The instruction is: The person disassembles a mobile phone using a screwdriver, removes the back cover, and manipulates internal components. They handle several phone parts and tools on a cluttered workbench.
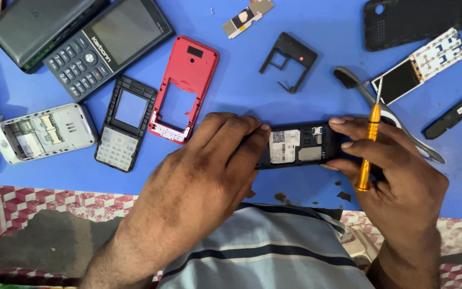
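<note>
**Phone open, both hands on it**

Phone body (300, 145) lies back-up on the blue worktop (316, 59), battery bay exposed, white label visible inside. Left hand (209, 171) clamps its near end, fingers curled over the top edge. Right hand (397, 176) steadies the other end with fingertips while pinching an orange-handled screwdriver (369, 140) upright between thumb and fingers, tip pointing away from the phone.

Risks, as I judge them:
- Right hand does two jobs at once; the screwdriver could slip or swing into the open bay and scratch contacts.
- Tweezers (397, 120) lie just behind the right hand, display module (421, 67) beyond them; a knuckle nudge could shove either.
- Small dark scraps (343, 196) sit near the worktop edge below the right hand; easy to sweep off.

Hard to make out:
- Left end of the phone is covered by the left hand.
- Any screws in the bay are too small to tell.
- Red frame (184, 88) and keypad bezel (125, 123) sit left of the left hand, untouched.
</note>
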